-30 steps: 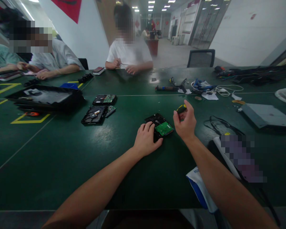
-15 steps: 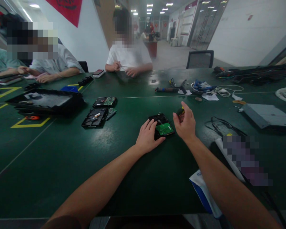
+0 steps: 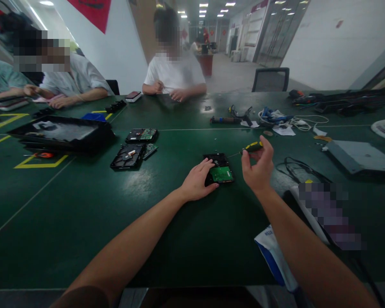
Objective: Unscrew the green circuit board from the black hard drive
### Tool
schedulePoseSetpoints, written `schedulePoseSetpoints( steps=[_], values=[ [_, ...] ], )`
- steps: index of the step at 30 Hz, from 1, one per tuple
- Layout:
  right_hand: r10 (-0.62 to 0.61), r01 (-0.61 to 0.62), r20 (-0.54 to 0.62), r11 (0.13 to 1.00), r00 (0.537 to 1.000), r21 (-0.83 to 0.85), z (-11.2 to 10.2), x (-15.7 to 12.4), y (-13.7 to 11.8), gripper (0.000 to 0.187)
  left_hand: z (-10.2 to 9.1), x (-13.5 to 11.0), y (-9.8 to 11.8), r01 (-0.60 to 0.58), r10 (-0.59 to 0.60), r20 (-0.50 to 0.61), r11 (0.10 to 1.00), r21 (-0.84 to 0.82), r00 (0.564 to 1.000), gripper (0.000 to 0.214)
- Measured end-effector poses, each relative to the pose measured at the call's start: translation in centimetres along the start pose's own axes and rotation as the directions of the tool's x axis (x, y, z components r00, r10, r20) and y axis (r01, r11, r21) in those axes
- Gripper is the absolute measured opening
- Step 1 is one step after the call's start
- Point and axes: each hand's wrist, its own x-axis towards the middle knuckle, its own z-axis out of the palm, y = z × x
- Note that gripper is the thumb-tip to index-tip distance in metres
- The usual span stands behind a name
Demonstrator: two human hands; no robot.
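A black hard drive (image 3: 218,160) with a green circuit board (image 3: 221,174) lies on the dark green table in front of me. Across its left side rests my left hand (image 3: 197,179), fingers over the edge and thumb at the near corner, holding it against the table. My right hand (image 3: 258,164), just right of the drive, pinches a screwdriver (image 3: 253,147) with a green and yellow handle. The thin shaft points left towards the drive's upper right edge; whether the tip touches it I cannot tell.
Left of centre lie another hard drive (image 3: 141,135), an opened drive (image 3: 127,157) and a loose circuit board (image 3: 150,151). A black tray (image 3: 99,134) stands farther left. Cables (image 3: 304,171), a grey metal box (image 3: 362,158) and a white-blue cloth (image 3: 272,252) are to the right. People sit opposite.
My right hand has moved right and turned, bringing the screwdriver into clear sight with its shaft pointing left. My left hand stays on the hard drive, which has turned slightly.
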Motion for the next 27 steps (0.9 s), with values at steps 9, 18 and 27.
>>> schedulePoseSetpoints(
  steps=[9,18,27],
  values=[
    [-0.091,0.089,0.116,0.996,0.989,0.019,0.3,-0.6,-1.8,0.071,0.7,0.3,0.5,0.048,-0.049,-0.079,0.999,-0.006,0.996,0.069],
    [-0.096,0.095,0.113,0.995,0.989,0.01,0.4,-0.6,-1.8,0.073,1.3,0.5,0.6,0.056,-0.056,-0.116,0.998,-0.006,0.992,0.063],
    [-0.065,0.063,0.116,0.998,0.991,0.021,0.4,-0.8,-1.8,0.071,1.1,0.3,0.7,0.065,-0.064,-0.105,0.998,-0.001,0.992,0.057]
  ],
)
